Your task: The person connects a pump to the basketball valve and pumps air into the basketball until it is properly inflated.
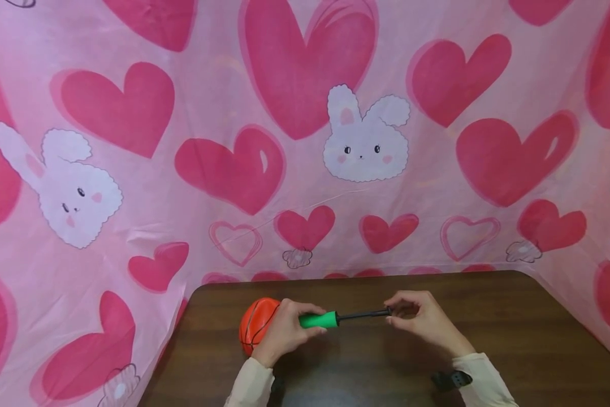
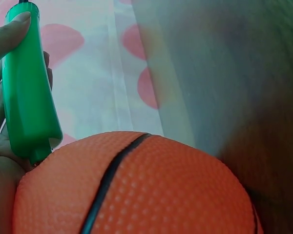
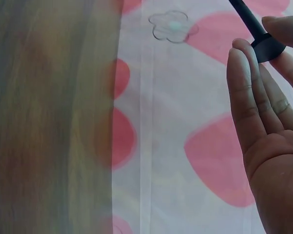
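An orange toy basketball (image 1: 256, 325) with black seams sits on the table, partly behind my left hand (image 1: 284, 330). That hand grips the green barrel of a small hand pump (image 1: 325, 320), thumb along its side in the left wrist view. The barrel's narrow tip (image 2: 39, 153) meets the ball's edge there; whether it enters the ball is hidden. The pump's black rod (image 1: 360, 314) extends out to the right. At its end, my right hand (image 1: 422, 316) pinches the black handle (image 3: 267, 48) between thumb and fingers, the other fingers fairly straight.
Both hands are above a dark brown wooden table (image 1: 386, 373) with rounded back corners. Pink cloth (image 1: 305, 186) printed with hearts and rabbits hangs behind the table and at both sides. A dark strap (image 1: 452, 380) is on the right wrist.
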{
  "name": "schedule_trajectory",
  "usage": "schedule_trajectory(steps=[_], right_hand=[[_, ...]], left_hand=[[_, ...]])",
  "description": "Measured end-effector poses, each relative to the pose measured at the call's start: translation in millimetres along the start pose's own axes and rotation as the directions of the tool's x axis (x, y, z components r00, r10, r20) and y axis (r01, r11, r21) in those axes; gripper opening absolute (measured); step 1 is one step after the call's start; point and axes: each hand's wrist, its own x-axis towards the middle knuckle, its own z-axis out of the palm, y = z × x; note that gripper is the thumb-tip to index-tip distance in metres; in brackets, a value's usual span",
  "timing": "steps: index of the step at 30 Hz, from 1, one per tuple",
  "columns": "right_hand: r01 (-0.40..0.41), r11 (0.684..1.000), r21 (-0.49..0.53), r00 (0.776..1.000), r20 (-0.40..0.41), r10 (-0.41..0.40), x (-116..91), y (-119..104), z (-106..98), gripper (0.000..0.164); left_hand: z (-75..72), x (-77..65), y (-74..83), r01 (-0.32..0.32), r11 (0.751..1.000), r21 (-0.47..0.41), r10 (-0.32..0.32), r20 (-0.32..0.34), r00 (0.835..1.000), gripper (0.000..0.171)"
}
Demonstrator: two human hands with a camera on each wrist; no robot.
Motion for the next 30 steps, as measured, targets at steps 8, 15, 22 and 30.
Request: schedule_trajectory(steps=[8,15,22,30], right_hand=[[0.012,1.000,0.013,1.000,0.007,-0.012,0,-2,-7,0.026],[0.002,1.000,0.009,1.000,-0.002,-0.002,0,-3,-3,0.025],[0.014,1.000,0.003,1.000,0.025,-0.014,9,-3,19,0.024],[0.002,0.999,0.051,0.997,0.080,-0.007,27,-7,57,0.025]], left_hand=[[0.0,-0.6,-1.0,0.006,1.000,-0.003,-0.006,0.002,1.000,0.029],[0.2,-0.3,0.4,0.010,1.000,-0.018,-0.010,0.001,1.000,0.029],[-0.8,0.5,0.8,0.001,1.000,-0.021,-0.001,0.002,1.000,0.028],[-3.3,0.4,-1.2,0.013,1.000,-0.019,-0.013,-0.009,1.000,0.030]])
